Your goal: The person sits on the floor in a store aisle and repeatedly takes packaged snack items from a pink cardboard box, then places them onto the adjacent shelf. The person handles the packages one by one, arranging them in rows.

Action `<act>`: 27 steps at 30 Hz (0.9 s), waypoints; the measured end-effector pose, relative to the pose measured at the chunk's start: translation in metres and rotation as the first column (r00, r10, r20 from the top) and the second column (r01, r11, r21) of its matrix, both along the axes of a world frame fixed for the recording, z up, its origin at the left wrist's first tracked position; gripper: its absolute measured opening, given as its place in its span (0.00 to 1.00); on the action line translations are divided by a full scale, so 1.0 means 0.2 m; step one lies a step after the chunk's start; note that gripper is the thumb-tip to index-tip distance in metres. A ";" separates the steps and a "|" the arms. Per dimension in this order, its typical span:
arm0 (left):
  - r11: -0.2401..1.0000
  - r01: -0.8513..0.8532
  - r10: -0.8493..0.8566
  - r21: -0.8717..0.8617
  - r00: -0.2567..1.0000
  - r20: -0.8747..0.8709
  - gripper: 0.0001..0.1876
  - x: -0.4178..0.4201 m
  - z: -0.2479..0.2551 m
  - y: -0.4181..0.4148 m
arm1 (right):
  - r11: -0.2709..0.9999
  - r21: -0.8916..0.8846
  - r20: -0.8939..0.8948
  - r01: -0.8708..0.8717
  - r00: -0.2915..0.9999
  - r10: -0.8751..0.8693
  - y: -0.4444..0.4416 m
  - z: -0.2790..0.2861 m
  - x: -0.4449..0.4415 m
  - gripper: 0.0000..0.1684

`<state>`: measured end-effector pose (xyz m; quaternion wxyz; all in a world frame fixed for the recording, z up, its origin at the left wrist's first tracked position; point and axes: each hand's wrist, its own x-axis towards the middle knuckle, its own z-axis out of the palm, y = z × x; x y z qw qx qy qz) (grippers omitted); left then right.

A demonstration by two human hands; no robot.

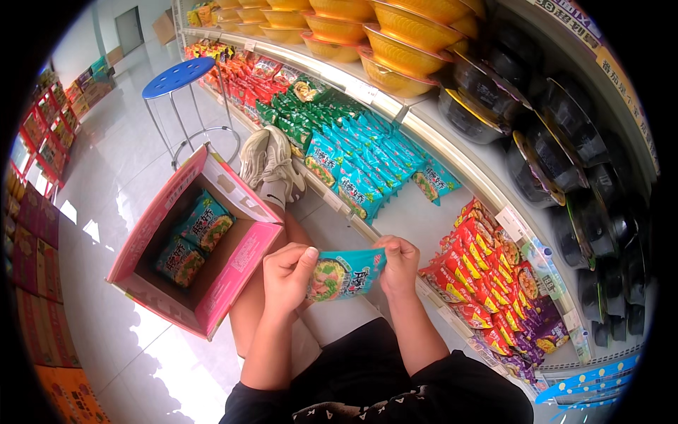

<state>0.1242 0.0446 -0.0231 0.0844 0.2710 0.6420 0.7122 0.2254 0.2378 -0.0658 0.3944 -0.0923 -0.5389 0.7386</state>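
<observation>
A teal instant noodle packet (347, 274) is stretched between my two hands, above my lap. My left hand (290, 273) pinches its left end, thumb on top. At its other end, my right hand (398, 262) grips the upper corner. To the left, a pink cardboard box (254, 270) stands tilted with its mouth towards me. Inside it lie teal packets (206, 220) of the same kind. Ahead, rows of matching teal packets (365, 159) lean on the bottom shelf (402, 212), with one loose packet (435, 179) at the right of the rows.
Red and yellow packets (487, 275) sit on the bottom shelf's right part, green packets (299, 119) further left. Above are stacked yellow bowls (408, 47) and black bowls (529, 153). A blue-topped metal stool (179, 78) stands beyond the box. Stacked cartons (37, 265) line the far left.
</observation>
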 end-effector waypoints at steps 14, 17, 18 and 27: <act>0.992 -0.096 0.101 0.077 0.992 -0.074 0.09 0.01 -0.04 0.03 | 0.907 0.405 0.220 0.117 0.950 -0.220 0.07 -0.03 -0.04 0.30; 0.994 -0.047 0.056 0.103 0.995 -0.086 0.08 0.01 -0.02 0.02 | 0.917 0.371 0.278 -0.145 0.960 0.039 0.15 -0.05 -0.02 0.27; 0.997 -0.009 0.015 0.079 0.997 -0.082 0.07 0.02 0.01 0.01 | 0.897 0.373 0.330 -0.236 0.938 0.110 0.17 -0.05 -0.01 0.26; 0.991 0.060 -0.101 -0.116 0.918 -0.384 0.07 -0.01 -0.03 0.05 | 0.502 0.708 0.518 -0.497 0.848 0.109 -0.04 0.28 0.01 0.14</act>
